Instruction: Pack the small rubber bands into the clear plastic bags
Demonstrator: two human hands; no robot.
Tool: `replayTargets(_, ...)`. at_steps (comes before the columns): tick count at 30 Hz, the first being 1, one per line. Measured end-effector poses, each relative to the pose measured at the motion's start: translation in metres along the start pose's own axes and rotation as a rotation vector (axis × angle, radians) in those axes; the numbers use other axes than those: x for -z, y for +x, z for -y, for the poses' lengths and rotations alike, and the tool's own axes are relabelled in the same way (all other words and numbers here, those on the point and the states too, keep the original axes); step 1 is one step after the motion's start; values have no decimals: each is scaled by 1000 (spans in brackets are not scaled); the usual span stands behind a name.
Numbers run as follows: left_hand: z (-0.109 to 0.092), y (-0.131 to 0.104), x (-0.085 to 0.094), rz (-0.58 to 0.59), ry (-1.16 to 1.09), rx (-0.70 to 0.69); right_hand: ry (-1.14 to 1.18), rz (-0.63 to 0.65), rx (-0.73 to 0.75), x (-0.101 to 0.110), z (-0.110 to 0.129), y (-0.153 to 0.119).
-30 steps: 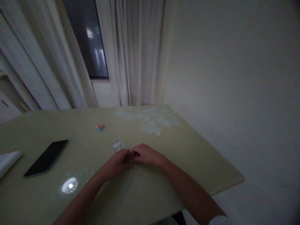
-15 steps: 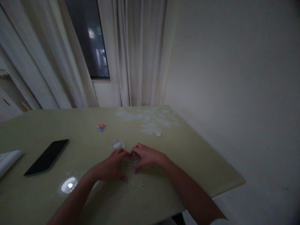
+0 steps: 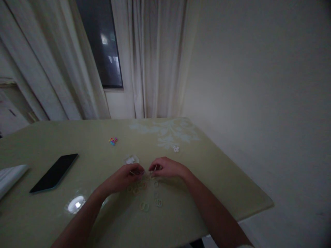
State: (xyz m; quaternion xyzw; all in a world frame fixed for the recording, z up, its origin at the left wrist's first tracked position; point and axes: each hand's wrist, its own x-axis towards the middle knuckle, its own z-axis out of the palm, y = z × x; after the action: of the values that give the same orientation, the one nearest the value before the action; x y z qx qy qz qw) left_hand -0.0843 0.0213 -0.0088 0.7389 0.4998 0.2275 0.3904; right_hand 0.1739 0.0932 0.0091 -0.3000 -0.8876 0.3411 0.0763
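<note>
Pale rings (image 3: 144, 206) lie on the table in front of my hands, with two more overlapping rings (image 3: 158, 202) to their right. Several yellowish rings (image 3: 136, 189) are beside and below my left hand (image 3: 131, 174), whose fingers are pinched on a thin pale ring. My right hand (image 3: 161, 167) faces it a short gap away, its fingers curled round small pale rings. Between the fingertips more small rings are blurred. Just behind my left hand sits a small clear plastic piece with a white patch (image 3: 130, 159).
A dark tablet (image 3: 54, 173) and a white object (image 3: 11, 177) lie at the left of the greenish table (image 3: 90, 141). Farther back are a small colourful pile (image 3: 113, 141) and small white pieces (image 3: 176, 148). A wall stands at the right.
My hands have moved apart from the clump of rings they were cupped around. More rings now show loose on the table in front of them.
</note>
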Motion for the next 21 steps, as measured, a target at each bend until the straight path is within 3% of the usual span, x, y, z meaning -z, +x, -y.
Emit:
replayTargets(4, 1, -17, 8, 90, 176, 14, -182, 65, 0, -5, 4, -6)
replayTargets(8, -8, -20, -4, 156, 264, -1, -201, 94, 18, -21, 18, 0)
replayTargets(13, -17, -3, -26, 55, 230, 3, -137, 19, 28, -14, 22, -1)
replayTargets(17, -20, 3, -29, -10, 188, -6, -228, 95, 10, -1, 17, -13)
replayTargets(21, -22, -8, -20, 117, 187, -42, -348, 163, -21, -12, 25, -12)
